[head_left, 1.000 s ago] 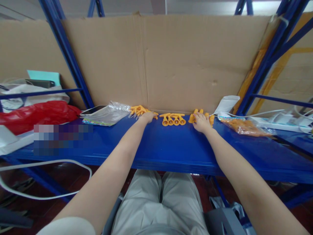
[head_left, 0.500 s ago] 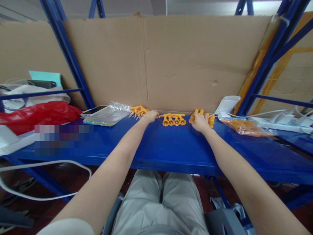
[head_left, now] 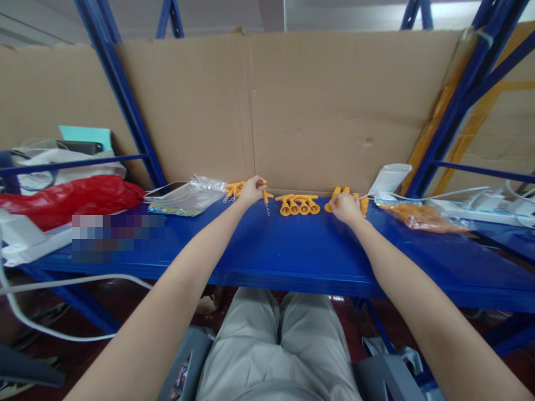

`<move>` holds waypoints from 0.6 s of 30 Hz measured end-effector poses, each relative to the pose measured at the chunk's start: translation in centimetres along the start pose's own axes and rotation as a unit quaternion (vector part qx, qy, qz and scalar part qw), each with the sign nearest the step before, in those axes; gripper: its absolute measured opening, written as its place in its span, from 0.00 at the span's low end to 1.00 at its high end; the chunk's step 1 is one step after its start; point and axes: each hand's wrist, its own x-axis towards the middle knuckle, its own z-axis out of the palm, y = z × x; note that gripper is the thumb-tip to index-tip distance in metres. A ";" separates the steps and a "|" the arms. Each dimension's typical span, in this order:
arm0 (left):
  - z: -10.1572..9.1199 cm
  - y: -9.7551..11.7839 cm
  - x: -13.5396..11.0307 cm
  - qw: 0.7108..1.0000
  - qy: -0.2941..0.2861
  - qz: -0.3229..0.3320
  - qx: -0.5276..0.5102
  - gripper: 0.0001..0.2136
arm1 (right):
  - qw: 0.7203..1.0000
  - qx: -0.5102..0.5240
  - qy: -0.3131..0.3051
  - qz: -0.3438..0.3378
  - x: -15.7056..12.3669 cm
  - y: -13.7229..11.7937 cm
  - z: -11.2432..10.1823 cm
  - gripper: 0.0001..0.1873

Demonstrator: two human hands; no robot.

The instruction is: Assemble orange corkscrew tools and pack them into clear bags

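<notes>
Raised slightly at the back of the shelf, my left hand (head_left: 252,190) is closed on an orange-handled corkscrew (head_left: 266,195), its wavy metal spiral hanging down. More orange-handled corkscrews (head_left: 234,188) lie just left of that hand. In the middle is a row of orange pieces (head_left: 299,205) with bar handles and flared round ends facing me. My right hand (head_left: 346,208) has its fingers curled on an orange flared sleeve (head_left: 329,207) at the right. Other orange sleeves (head_left: 364,205) sit around this hand, partly hidden by it.
The blue shelf (head_left: 288,250) is backed by tall cardboard (head_left: 309,111). A phone (head_left: 167,190) and clear plastic bags (head_left: 196,195) lie left, near a red bag (head_left: 71,197). On the right are a bag of orange parts (head_left: 422,216) and a white power strip (head_left: 480,210) with cables.
My left hand has lifted slightly, bringing a corkscrew with its metal spiral into view. My right hand has shifted slightly right among the orange sleeves. The view has moved a little.
</notes>
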 end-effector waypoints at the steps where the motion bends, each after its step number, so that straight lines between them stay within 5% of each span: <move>1: -0.1 -0.1 -0.6 1.000 0.011 -0.006 -0.001 0.07 | 1.000 0.003 -0.003 0.002 0.0 0.1 0.0 0.15; 6: 0.1 -0.6 -2.6 0.998 0.013 -0.045 0.032 0.08 | 1.000 0.018 -0.003 0.000 0.1 0.3 0.2 0.15; 18: -1.8 -2.4 -3.1 0.978 -0.049 -0.118 0.166 0.12 | 0.999 0.034 -0.020 0.009 -0.1 -0.5 -0.7 0.14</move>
